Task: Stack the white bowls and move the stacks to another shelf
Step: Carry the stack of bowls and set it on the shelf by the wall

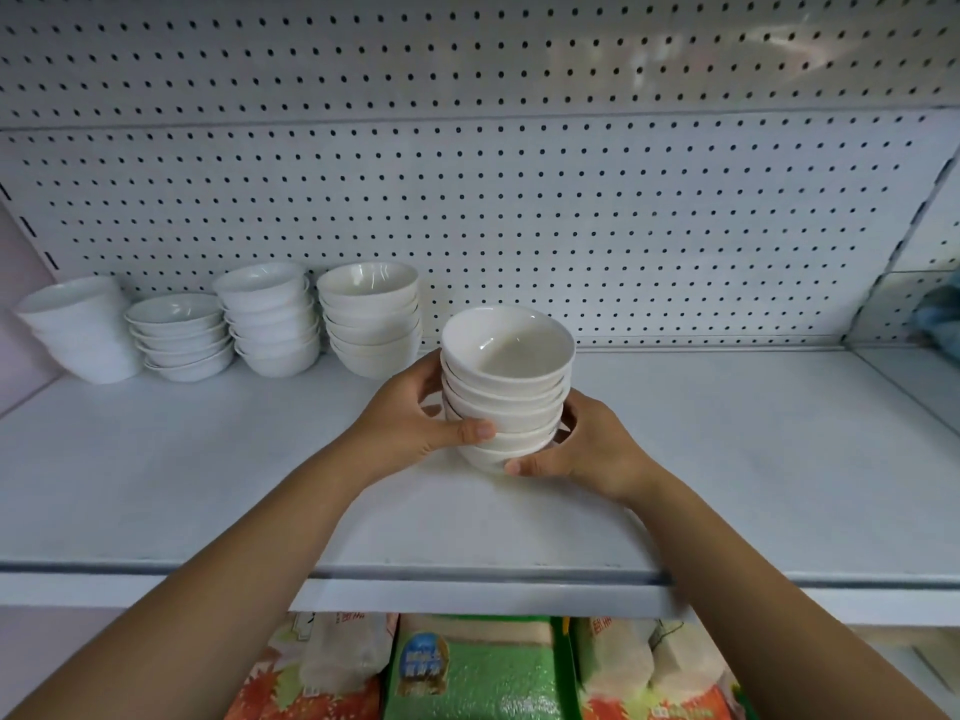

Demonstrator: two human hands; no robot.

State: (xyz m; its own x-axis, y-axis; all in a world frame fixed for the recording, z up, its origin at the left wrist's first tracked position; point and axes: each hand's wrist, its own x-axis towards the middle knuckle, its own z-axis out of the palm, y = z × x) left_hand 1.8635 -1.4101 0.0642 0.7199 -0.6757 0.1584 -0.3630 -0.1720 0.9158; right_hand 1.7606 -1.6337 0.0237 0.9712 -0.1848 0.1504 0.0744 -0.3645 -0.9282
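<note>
Now | L hand (410, 423) + R hand (592, 449) grip 1 bowl stack (506, 387) | 4 stacks (78, 330) (182, 337) (272, 319) (371, 319) rear-left, shelf (727, 459)

glossy ceramic bowls (506, 387), matt perforated metal shelf (727, 459)

Looking like a shop aisle: white pegboard backing (571, 210), metal display shelf (208, 485) carrying stacked white bowls (369, 319) lined up in a row, printed food bags (472, 672) sitting side by side underneath.

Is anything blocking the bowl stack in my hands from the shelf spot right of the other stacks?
Nothing visible. The held stack, between left hand and right hand, has bare shelf behind it, beside the nearest stack.
</note>
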